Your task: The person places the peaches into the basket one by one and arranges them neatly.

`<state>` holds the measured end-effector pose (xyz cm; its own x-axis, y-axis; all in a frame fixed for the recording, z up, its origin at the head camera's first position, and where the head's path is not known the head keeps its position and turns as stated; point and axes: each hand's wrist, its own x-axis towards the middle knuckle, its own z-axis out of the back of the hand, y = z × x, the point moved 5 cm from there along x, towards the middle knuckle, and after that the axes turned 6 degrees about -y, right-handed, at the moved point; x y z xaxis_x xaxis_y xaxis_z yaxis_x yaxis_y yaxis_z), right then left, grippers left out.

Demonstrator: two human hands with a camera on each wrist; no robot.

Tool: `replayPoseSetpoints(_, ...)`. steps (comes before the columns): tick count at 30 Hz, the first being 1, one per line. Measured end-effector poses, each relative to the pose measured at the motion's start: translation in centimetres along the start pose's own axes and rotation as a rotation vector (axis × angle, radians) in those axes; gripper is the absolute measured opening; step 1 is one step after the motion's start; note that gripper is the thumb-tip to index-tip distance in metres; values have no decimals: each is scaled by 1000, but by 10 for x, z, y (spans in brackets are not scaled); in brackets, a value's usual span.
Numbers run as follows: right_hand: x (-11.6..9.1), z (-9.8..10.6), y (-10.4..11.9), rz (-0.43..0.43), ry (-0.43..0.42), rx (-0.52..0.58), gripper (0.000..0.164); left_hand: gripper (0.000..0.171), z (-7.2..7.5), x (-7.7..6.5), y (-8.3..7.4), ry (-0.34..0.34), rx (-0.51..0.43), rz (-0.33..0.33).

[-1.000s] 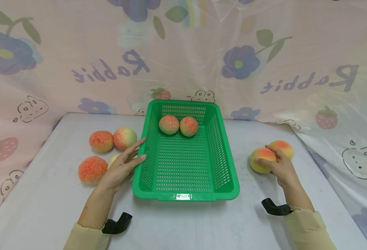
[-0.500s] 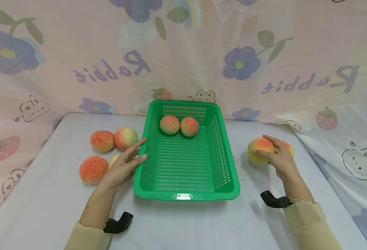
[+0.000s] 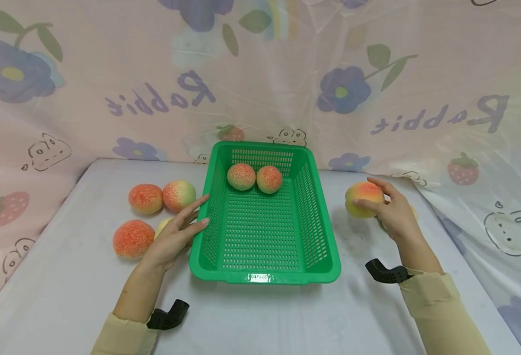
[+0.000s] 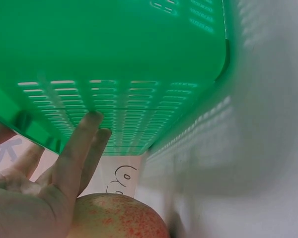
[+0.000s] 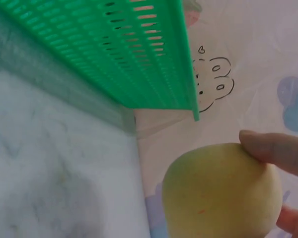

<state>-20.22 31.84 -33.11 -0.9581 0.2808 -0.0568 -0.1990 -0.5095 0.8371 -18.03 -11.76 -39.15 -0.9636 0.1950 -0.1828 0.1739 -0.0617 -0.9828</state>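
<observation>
A yellow peach with a red-orange blush [image 3: 364,199] is held in the right hand [image 3: 393,211], pinched between thumb and fingers that are spread only as far as its width. It is held to the right of the green plastic basket [image 3: 263,277], apart from it, and appears raised from the table [image 3: 287,320]. Compared with one second ago, it has been brought farther back and slightly nearer the basket. Its blush is turned upward, and a paler side is shown to the right wrist camera; no clear long axis can be made out. Behind the right hand, another peach [image 3: 414,212] is mostly hidden.

The basket's long axis is pointed away from the person. Its left side is touched by the left hand [image 3: 169,242], whose fingers are extended and which is placed as before. Two speckled peaches [image 3: 255,178] are seen side by side at its far end, unmoved. On the near rim, a white label [image 3: 259,278] is borne, only partly legible, apparently beginning "271".

Left of the basket, four more peaches [image 3: 133,239] are grouped, one partly covered by the left hand. On the curtain [image 3: 269,74] behind, "Rabbit" is printed twice, mirrored.
</observation>
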Motion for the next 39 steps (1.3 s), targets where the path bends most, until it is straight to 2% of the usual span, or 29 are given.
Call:
replayPoseSetpoints(9, 3, -9, 23, 41, 3, 61, 77, 60, 0, 0, 0, 12, -9, -13)
replayPoseSetpoints(19, 3, -20, 45, 87, 15, 13, 77, 60, -1, -1, -1, 17, -17, -18)
replayPoseSetpoints(32, 3, -44, 81, 171, 85, 17, 74, 60, -2, 0, -1, 8, -16, 0)
replayPoseSetpoints(39, 4, -61, 96, 218, 126, 58, 71, 59, -1, -1, -1, 2, -16, 5)
